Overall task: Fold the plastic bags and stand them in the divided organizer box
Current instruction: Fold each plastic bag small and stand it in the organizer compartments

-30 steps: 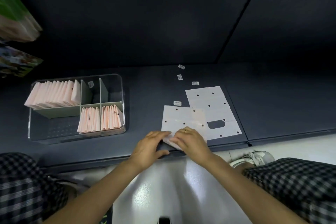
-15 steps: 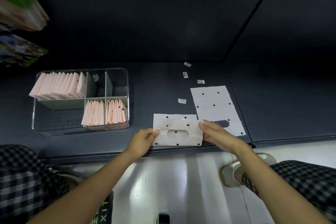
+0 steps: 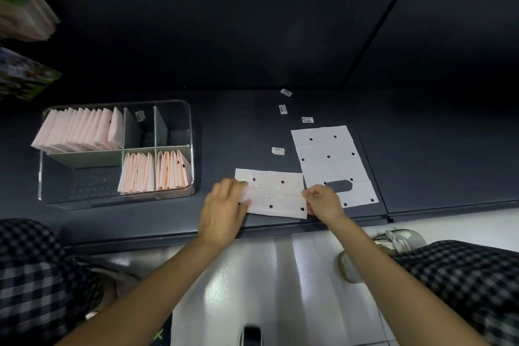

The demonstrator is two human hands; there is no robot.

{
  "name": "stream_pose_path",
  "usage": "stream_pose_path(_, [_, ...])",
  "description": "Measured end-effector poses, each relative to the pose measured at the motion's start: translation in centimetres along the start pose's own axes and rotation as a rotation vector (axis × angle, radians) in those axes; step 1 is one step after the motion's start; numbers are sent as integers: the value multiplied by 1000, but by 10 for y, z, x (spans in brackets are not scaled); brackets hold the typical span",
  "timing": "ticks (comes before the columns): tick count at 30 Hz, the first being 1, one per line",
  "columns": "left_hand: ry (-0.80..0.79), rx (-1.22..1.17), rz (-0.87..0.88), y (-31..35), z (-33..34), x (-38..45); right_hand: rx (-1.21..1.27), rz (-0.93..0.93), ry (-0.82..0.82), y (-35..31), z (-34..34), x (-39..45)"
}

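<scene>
Right hand pinches the right edge of the half-folded bag, fingers curled shut on it; left hand lies flat, fingers spread, pressing down the bag's left end, not clamped around it. Bag is white with dark dots, folded into a wide strip, lying on the dark shelf just right of the organizer box, near the shelf's front edge. Looks mid-fold: at least one more fold needed before it matches the small packets in the box. Touching it on the far right side lies an unfolded bag, flat, handle cutout visible, not started. Four small labels are scattered right of the box, behind both bags. In the box: back-left compartment packed with standing folded pink bags, two front-right compartments each hold a standing row; two back-right compartments and the front-left one look empty. So most stock done, current bag partway, one bag left, room remaining.
</scene>
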State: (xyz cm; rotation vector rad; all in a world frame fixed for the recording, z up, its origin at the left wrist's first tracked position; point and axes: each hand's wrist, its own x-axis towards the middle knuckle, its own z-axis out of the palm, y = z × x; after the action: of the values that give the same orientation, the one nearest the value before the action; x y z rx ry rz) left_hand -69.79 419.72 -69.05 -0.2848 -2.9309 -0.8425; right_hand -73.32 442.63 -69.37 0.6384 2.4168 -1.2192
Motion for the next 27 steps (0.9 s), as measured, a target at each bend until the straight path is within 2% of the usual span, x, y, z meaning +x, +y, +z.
stream_pose_path(3, [-306, 220, 222, 1, 10, -12, -69, -8, 2, -3, 0, 1])
stream_pose_path(5, [-416, 345, 273, -5, 19, -21, -66, -4, -2, -3, 1, 2])
stream_pose_path(13, [-527, 494, 295, -21, 18, -27, -72, 14, -6, -4, 1, 4])
stream_pose_path(15, [-529, 509, 295, -21, 19, -27, -152, 4, 36, -6, 2, -3])
stream_pose_path(17, [-525, 521, 302, -21, 20, -27, -337, -169, 245, -4, 7, -19])
stream_pose_path(19, [-529, 525, 311, -20, 20, -27, -502, -554, 388, -1, 19, -38])
stream_pose_path(21, [-537, 529, 314, -19, 20, -26, -682, -878, 320, 4, 34, -51])
stream_pose_path(22, [-539, 528, 311, -19, 20, -26, -792, -981, 266, 8, 41, -54])
stream_pose_path(24, [-551, 529, 308, -18, 19, -25, -962, -1075, 185, 17, 48, -58])
stream_pose_path(27, [-565, 530, 304, -17, 18, -25, -1068, -1053, 148, 37, 33, -53])
